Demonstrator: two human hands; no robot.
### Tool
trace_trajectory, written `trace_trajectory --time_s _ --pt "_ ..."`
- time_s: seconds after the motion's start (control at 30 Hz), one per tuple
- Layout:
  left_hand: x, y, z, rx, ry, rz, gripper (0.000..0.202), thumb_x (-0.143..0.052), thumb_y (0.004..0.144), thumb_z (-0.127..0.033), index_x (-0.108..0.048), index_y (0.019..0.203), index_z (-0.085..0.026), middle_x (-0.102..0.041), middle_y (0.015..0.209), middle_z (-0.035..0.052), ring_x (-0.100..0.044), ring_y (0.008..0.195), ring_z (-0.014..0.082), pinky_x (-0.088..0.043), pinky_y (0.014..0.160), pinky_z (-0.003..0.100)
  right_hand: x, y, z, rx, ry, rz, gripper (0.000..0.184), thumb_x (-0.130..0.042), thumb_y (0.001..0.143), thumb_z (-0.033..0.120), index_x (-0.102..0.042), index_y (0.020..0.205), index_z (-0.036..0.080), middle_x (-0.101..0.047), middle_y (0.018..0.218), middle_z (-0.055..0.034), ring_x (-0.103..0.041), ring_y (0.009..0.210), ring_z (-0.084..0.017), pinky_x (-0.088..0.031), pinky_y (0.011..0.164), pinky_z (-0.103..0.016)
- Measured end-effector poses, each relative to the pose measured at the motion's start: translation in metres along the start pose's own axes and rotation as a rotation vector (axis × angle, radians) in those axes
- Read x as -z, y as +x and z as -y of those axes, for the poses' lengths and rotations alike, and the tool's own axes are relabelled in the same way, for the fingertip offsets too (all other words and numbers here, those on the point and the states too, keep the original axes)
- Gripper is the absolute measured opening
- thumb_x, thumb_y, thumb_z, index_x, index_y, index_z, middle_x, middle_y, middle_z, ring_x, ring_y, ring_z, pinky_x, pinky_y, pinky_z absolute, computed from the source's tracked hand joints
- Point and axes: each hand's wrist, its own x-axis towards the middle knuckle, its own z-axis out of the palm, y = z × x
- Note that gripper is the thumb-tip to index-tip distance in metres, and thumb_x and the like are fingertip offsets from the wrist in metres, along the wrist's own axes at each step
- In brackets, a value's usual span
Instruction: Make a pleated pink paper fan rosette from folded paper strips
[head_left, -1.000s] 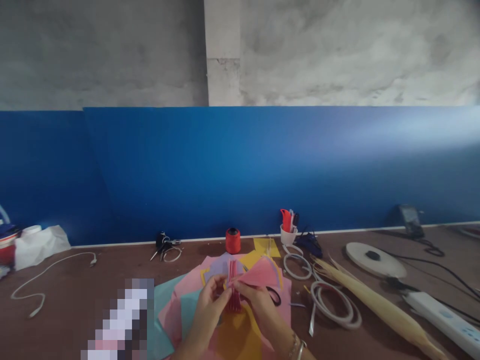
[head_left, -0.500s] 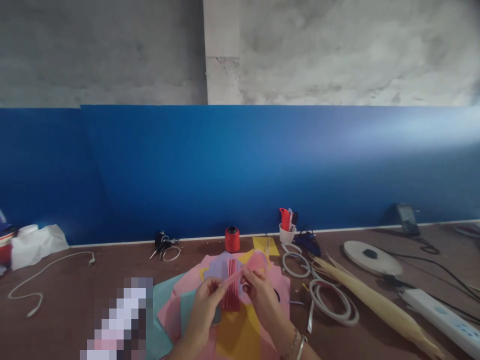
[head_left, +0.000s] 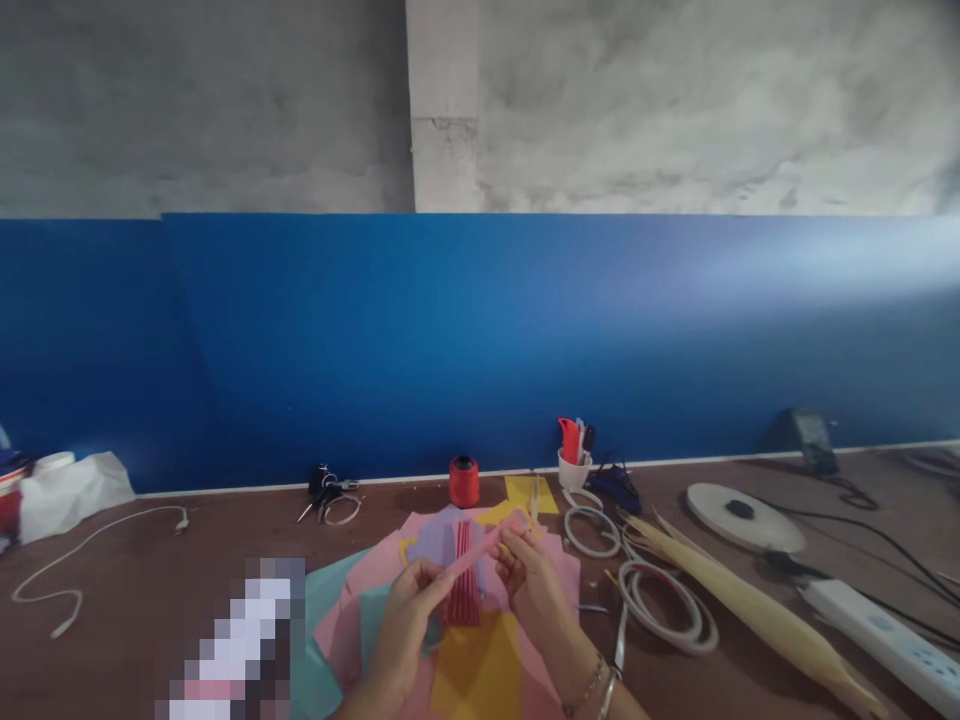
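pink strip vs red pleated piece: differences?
Colour: the pink strip is pale and smooth-looking; the red pleated piece is darker, ridged lengthwise.
Pose: the pink strip slants, pinched between left hand and right hand; the red pleated piece runs straight, beneath it.
Width: the pink strip is narrower than the red pleated piece.
Both seem paper, over the coloured sheets.

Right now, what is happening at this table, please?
A person is working with coloured paper. The left hand and the right hand pinch a narrow pink paper between them, one at each end, above a pile of coloured sheets on the brown table. A red pleated piece shows just behind it. A red thread spool and a white cup of tools stand farther back.
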Motion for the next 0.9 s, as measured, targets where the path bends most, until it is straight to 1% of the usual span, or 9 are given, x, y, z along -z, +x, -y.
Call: trace_trajectory --time_s 0.07,0.17,0.27,0.37,0.43,0.63,0.73,0.9 --pt "-0.001 -0.001 -0.001 -0.001 0.009 -0.012 0.031 -0.075 0.056 -0.039 -0.053 0.054 -0.017 -0.047 0.048 -0.0056 -0.042 0.048 0.0092 -0.031 0.048 0.021 0.0 0.0 0.0 -0.002 0.045 0.025 0.026 -0.083 0.057 0.023 -0.062 0.072 0.018 -0.068 0.066 0.0023 -0.066 0.064 -0.012 -0.05 0.06 -0.019" --pt "0.0 0.001 0.0 -0.017 0.026 -0.057 0.03 -0.074 0.056 -0.038 -0.053 0.053 -0.017 -0.047 0.049 -0.0055 -0.042 0.048 0.0096 -0.032 0.049 0.021 -0.001 0.0 0.002 -0.02 0.094 0.107 0.027 -0.083 0.058 0.021 -0.063 0.076 0.018 -0.071 0.074 -0.0003 -0.069 0.078 -0.016 -0.053 0.074 -0.024" --pt "0.002 0.004 0.002 -0.028 0.041 -0.106 0.028 -0.073 0.056 -0.036 -0.053 0.053 -0.018 -0.046 0.049 -0.0056 -0.04 0.049 0.0095 -0.032 0.049 0.021 0.0 0.002 0.003 -0.056 0.115 0.156 0.027 -0.083 0.059 0.025 -0.065 0.077 0.016 -0.072 0.079 -0.0032 -0.069 0.084 -0.018 -0.053 0.079 -0.026" --pt "0.003 0.005 0.003 -0.027 0.051 -0.104 0.025 -0.071 0.058 -0.034 -0.053 0.052 -0.017 -0.045 0.049 -0.0055 -0.039 0.049 0.0092 -0.03 0.049 0.021 0.0 0.004 0.004 -0.082 0.128 0.151 0.028 -0.082 0.061 0.034 -0.066 0.074 0.015 -0.072 0.077 -0.0035 -0.069 0.081 -0.017 -0.054 0.075 -0.025" --pt "0.004 0.005 0.003 -0.015 0.049 -0.094 0.024 -0.07 0.057 -0.033 -0.053 0.053 -0.017 -0.045 0.048 -0.0057 -0.039 0.049 0.009 -0.029 0.048 0.021 0.0 0.004 0.005 -0.085 0.129 0.132 0.028 -0.081 0.061 0.036 -0.066 0.074 0.016 -0.072 0.075 -0.0027 -0.069 0.077 -0.016 -0.055 0.071 -0.023" --pt "0.003 0.005 0.002 0.003 -0.017 -0.053 0.025 -0.072 0.055 -0.033 -0.052 0.052 -0.017 -0.046 0.047 -0.0056 -0.041 0.048 0.0087 -0.031 0.048 0.02 0.003 0.005 0.006 -0.056 0.103 0.06 0.028 -0.083 0.058 0.029 -0.064 0.076 0.017 -0.071 0.07 -0.0008 -0.069 0.069 -0.015 -0.055 0.066 -0.022" --pt "0.001 0.003 0.0 0.005 -0.061 -0.019 0.026 -0.072 0.055 -0.031 -0.051 0.051 -0.017 -0.047 0.047 -0.0055 -0.042 0.047 0.0085 -0.032 0.048 0.02 0.006 0.007 0.007 -0.08 0.099 0.055 0.027 -0.082 0.06 0.028 -0.064 0.077 0.017 -0.07 0.067 -0.0004 -0.068 0.063 -0.014 -0.054 0.058 -0.02" --pt "0.0 0.0 -0.002 0.037 -0.103 0.021 0.026 -0.071 0.057 -0.03 -0.048 0.051 -0.018 -0.048 0.046 -0.0053 -0.043 0.045 0.0089 -0.033 0.046 0.02 0.011 0.009 0.01 -0.125 0.114 0.071 0.024 -0.08 0.063 0.023 -0.062 0.078 0.017 -0.069 0.065 0.0008 -0.066 0.055 -0.011 -0.053 0.05 -0.017"
